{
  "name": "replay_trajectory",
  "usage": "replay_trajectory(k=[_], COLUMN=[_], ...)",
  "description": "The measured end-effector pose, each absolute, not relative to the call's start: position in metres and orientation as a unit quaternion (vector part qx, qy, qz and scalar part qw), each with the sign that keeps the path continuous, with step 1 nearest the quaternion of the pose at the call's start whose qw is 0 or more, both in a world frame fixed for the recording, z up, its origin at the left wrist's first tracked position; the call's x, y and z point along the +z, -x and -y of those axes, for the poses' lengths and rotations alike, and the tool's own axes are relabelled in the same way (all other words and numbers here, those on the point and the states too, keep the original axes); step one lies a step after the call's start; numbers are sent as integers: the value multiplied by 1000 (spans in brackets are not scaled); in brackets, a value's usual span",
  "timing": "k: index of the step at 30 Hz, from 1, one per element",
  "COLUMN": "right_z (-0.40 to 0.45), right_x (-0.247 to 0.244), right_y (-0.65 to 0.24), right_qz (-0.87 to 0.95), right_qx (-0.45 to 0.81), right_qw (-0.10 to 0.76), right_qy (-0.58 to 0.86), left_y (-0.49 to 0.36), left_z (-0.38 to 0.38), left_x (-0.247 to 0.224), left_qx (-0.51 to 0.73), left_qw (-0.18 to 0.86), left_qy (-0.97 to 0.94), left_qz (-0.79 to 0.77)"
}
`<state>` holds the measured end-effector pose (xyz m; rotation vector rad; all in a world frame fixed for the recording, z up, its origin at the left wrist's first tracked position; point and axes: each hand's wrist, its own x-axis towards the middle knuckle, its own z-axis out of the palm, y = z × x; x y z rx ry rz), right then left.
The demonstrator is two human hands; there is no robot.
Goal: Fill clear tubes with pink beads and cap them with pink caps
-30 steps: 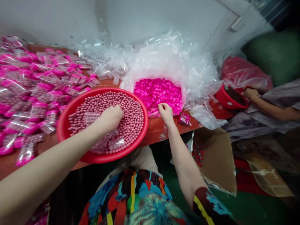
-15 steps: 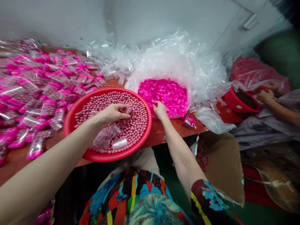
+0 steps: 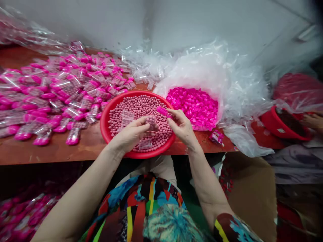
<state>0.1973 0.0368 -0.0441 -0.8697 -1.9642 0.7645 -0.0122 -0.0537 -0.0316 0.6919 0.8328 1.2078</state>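
A red basin point(image 3: 103, 125) full of small pink balls point(image 3: 141, 104) sits at the table's front edge. Over it, my left hand point(image 3: 132, 132) pinches a clear container point(image 3: 151, 123) with pink balls inside. My right hand point(image 3: 182, 127), above the basin's right rim, grips a bright pink cap point(image 3: 162, 110) between thumb and fingers. Cap and container are apart. Clear containers point(image 3: 145, 144) lie on the balls in the basin. Behind my right hand, a heap of pink caps point(image 3: 194, 106) fills an open white plastic bag point(image 3: 196, 74).
Pink-capped containers with balls point(image 3: 63, 87) are piled on the table's left. Clear containers point(image 3: 242, 84) are heaped at the back right. A crumpled bag point(image 3: 243, 139), a cardboard box point(image 3: 254, 185), a tilted red bucket point(image 3: 275, 124) and another person's hand point(image 3: 313, 120) are at right.
My right hand has come from the cap heap to the basin with a pink cap. My left hand has brought the filled container towards it. The view has shifted left.
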Motion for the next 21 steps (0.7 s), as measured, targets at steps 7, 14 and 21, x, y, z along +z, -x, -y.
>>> replay_trajectory(k=[7, 14, 21], right_z=[-22, -29, -35], right_x=[-60, -57, -64], right_y=[-179, -168, -143], right_qz=[855, 880, 898], right_qx=[251, 157, 97], right_qw=[271, 217, 76], right_qy=[365, 392, 423], left_y=[16, 16, 7], left_z=[70, 65, 69], left_x=[-43, -45, -51], left_qx=[570, 540, 585], left_qw=[701, 736, 660], left_qy=[-251, -226, -255], left_qz=[-348, -341, -396])
